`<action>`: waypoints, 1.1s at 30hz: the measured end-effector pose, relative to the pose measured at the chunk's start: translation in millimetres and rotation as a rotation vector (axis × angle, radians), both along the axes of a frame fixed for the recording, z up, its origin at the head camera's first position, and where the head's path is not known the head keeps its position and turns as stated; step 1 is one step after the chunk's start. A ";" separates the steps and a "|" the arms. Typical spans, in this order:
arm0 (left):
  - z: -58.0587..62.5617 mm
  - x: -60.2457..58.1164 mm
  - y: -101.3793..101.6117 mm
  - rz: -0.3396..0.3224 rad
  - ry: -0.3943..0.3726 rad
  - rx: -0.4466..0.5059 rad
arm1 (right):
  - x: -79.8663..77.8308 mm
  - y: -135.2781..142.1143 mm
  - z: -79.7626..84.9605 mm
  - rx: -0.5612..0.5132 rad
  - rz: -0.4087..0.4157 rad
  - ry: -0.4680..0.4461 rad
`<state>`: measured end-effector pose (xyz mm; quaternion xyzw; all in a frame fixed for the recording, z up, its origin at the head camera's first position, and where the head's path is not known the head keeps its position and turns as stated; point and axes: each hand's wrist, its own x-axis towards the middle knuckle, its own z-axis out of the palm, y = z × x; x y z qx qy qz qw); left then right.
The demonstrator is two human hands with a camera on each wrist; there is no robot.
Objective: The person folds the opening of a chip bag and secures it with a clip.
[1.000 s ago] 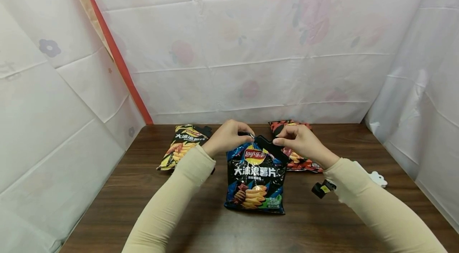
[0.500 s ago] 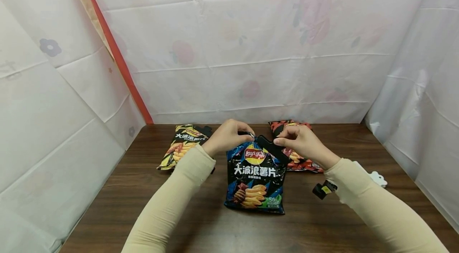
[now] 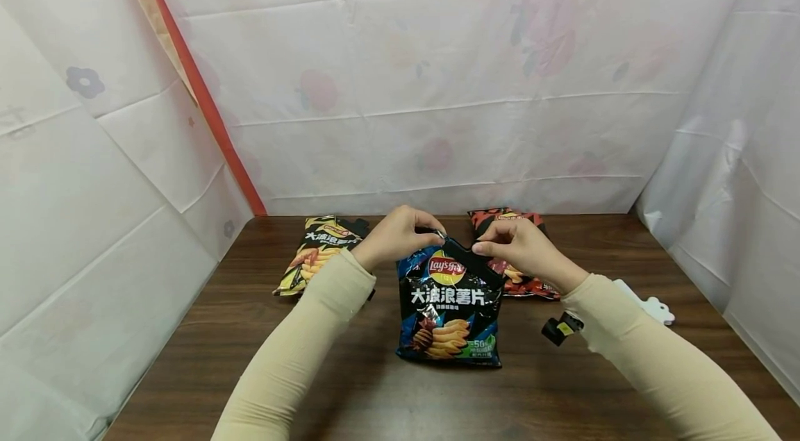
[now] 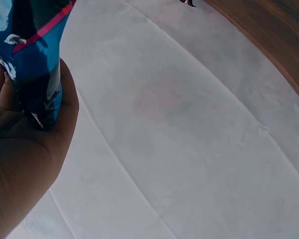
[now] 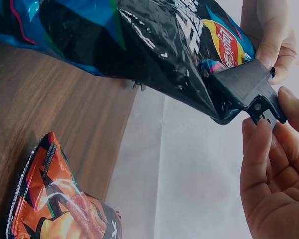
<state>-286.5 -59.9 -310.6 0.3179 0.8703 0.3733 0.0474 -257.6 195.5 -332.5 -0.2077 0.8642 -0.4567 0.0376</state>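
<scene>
A black and blue bag of chips (image 3: 446, 316) hangs upright in front of me, its top gathered between my two hands. With my left hand (image 3: 400, 236) I pinch its folded top left corner; the left wrist view shows the blue foil end within my curled fingers. A black bag clip (image 3: 471, 262) lies slanted across the top right of the bag, and my right hand (image 3: 521, 250) pinches its handle. In the right wrist view the clip (image 5: 244, 82) has the bag's top edge in its jaws, with my right thumb and fingers (image 5: 259, 144) at the handle end.
On the wooden table (image 3: 431, 413) a yellow chip bag (image 3: 321, 250) lies back left, with a black clip (image 3: 356, 226) at its top. A red chip bag (image 3: 531, 285) lies behind my right hand. A white scalloped object (image 3: 656, 310) shows beside my right wrist.
The black and blue bag has shifted slightly right and up. My right hand and the clip have moved a little left, closer to my left hand, which still pinches the corner.
</scene>
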 end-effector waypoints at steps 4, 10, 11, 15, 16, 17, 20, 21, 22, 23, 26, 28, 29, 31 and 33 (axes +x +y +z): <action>-0.3 -0.4 -0.6 -0.009 0.002 -0.007 | -1.1 1.1 -0.7 -0.007 0.012 -0.007; 1.2 0.1 -0.9 -0.015 0.004 -0.016 | -1.7 1.3 -2.1 -0.008 0.013 0.003; 1.5 0.2 -0.9 -0.015 0.003 -0.019 | -1.6 1.2 -2.0 -0.003 0.011 0.000; 2.3 0.4 -1.3 -0.016 0.007 -0.033 | -2.1 1.3 -2.9 0.004 0.009 -0.013; 2.3 0.5 -1.4 -0.015 0.008 -0.036 | -2.4 1.3 -3.0 0.002 0.008 -0.017; 2.1 0.5 -1.5 -0.013 0.009 -0.038 | -2.4 1.3 -3.1 0.001 0.007 -0.021; 2.1 0.7 -1.8 -0.011 0.016 -0.042 | -2.2 1.6 -3.4 -0.001 0.003 -0.030; 2.1 0.8 -1.8 -0.011 0.016 -0.041 | -1.8 1.7 -3.3 -0.001 0.004 -0.031; 1.8 0.8 -1.8 -0.009 0.017 -0.042 | -1.7 1.8 -3.3 0.002 0.003 -0.033; 1.6 0.7 -1.8 -0.007 0.016 -0.042 | -1.7 2.1 -3.3 0.003 0.003 -0.035; 1.1 0.7 -1.6 0.004 0.013 -0.043 | -2.0 3.1 -3.6 0.011 0.003 -0.036; 0.7 0.9 -1.4 0.012 0.010 -0.046 | -2.6 3.8 -4.1 0.020 0.001 -0.035; 0.9 1.1 -1.3 0.014 0.009 -0.047 | -2.8 4.1 -4.4 0.024 0.001 -0.031; 1.1 1.3 -1.2 0.018 0.010 -0.050 | -3.4 4.4 -4.9 0.032 -0.005 -0.028; 1.2 1.5 -1.3 0.019 0.011 -0.050 | -3.8 4.6 -5.4 0.037 -0.006 -0.025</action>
